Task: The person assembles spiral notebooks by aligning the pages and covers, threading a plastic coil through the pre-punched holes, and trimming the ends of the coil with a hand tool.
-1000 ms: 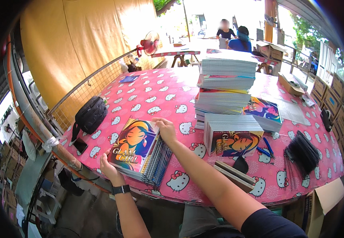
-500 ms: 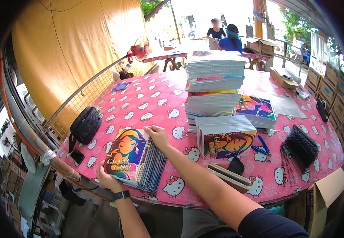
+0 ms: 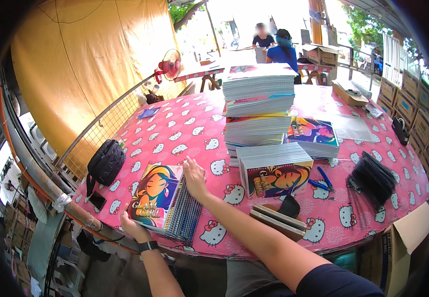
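Note:
A stack of spiral notebooks (image 3: 156,190), its top cover showing an illustrated woman's face, lies on the table in front of me. Black wire coils run in rows down its right side. My left hand (image 3: 135,227), with a dark watch band at the wrist, cups the stack's near left corner; some of its fingers are hidden. Against the upper right edge rests my right hand (image 3: 194,179), its fingers stretched upward and nothing gripped in it.
Right of my hands stand a notebook block (image 3: 276,171) and a tall notebook pile (image 3: 259,99). Beyond are blue-handled pliers (image 3: 321,185) and black wire coils (image 3: 372,180). A black bag (image 3: 106,159) and phone (image 3: 96,200) lie left. Two people sit at a far table.
My right hand has let go of the top notebook's upper right corner and straightened its fingers beside the stack. My left hand stays at the near left corner. The view has shifted slightly.

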Demonstrator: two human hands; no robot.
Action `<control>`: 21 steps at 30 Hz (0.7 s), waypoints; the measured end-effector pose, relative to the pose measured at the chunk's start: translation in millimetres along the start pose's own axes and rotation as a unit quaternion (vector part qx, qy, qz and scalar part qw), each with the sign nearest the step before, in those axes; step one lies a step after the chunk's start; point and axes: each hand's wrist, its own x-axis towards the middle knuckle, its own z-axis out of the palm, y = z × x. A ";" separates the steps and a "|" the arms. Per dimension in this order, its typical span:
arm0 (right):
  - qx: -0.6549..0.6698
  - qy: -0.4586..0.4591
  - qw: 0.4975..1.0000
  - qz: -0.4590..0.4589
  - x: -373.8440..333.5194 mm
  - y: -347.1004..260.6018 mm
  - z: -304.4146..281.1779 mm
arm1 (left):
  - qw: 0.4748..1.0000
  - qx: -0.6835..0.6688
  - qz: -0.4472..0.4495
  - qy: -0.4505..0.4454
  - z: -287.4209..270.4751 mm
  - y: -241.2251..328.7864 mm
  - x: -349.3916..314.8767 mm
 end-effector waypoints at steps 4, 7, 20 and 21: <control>0.129 -0.200 0.971 -0.018 -61.8 -101.0 -99.6 | 0.989 0.085 0.091 0.080 -13.8 37.4 -27.1; 0.105 -0.287 0.939 -0.158 -62.5 -140.4 -223.9 | 0.965 0.159 0.188 0.086 4.9 80.1 -82.1; -0.344 -0.073 0.918 -0.186 -8.1 -1.0 -342.3 | 0.907 0.221 0.213 -0.289 111.3 89.1 -250.5; -0.345 -0.069 0.916 -0.192 -5.6 3.9 -343.6 | 0.894 0.241 0.260 -0.275 107.1 92.7 -244.0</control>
